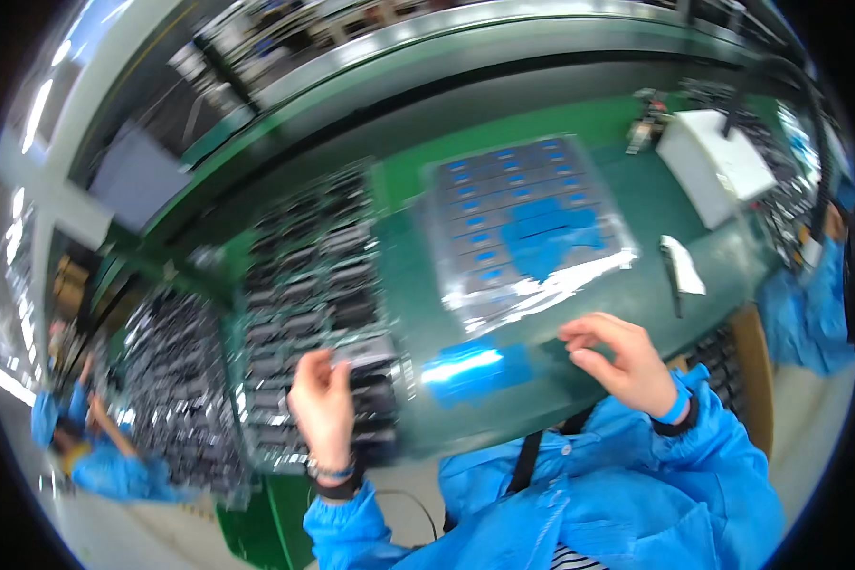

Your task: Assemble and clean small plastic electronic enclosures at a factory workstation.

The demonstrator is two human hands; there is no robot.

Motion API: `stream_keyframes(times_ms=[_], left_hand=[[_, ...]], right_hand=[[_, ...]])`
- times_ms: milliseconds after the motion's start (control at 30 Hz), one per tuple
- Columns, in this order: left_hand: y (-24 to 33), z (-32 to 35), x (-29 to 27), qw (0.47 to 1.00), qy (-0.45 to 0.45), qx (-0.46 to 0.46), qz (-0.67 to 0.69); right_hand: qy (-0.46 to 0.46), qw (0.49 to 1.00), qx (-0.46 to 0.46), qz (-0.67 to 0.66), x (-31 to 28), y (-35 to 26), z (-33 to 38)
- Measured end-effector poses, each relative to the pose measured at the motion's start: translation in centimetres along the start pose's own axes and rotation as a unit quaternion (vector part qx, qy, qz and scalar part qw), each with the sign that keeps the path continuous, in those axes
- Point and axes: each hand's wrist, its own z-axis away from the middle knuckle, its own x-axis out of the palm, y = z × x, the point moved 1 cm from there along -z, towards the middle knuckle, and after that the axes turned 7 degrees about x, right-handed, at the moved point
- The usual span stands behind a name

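On my feed I'm seeing one glossy blue rectangular film lying lengthwise left-to-right on the green tabletop, leftward of the nearer right hand, whose fingertips are parting narrowly, seemingly empty. The left hand is hovering beside black rectangular parts, too blurred for counting; I can't tell its grip.

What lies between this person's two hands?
In the head view, a shiny blue sheet lies on the green tabletop between the left hand and right hand, with dark parts nearer the left.
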Motion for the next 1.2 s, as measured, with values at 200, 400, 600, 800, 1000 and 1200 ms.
stream_keyframes(times_ms=[200, 400, 600, 800, 1000, 1200], left_hand=[[-0.1, -0.4, 0.1, 0.998, 0.022, 0.017, -0.056], [1.4, 0.8, 1.3, 0.973, -0.028, 0.091, -0.208], [3.6, 1.8, 0.9, 0.974, 0.029, 0.092, -0.203], [9.6, 4.4, 2.4, 0.979, 0.079, 0.186, -0.030], [13.8, 7.0, 5.4, 0.940, -0.132, 0.075, 0.304], [15.7, 8.2, 8.0, 0.785, -0.268, -0.109, 0.549]], right_hand=[[0.055, 0.975, -0.082, 0.198, -2.4, 0.2, -3.8], [0.063, 0.919, -0.190, 0.341, -2.5, 3.6, -8.5], [0.073, 0.826, -0.322, 0.456, -1.4, 5.2, -7.7], [0.088, 0.869, -0.325, 0.364, -2.9, 1.6, -7.1], [-0.068, 0.997, -0.041, 0.020, -3.6, -2.0, -3.2], [-0.117, 0.988, 0.011, -0.097, -2.8, -0.7, 0.5]])
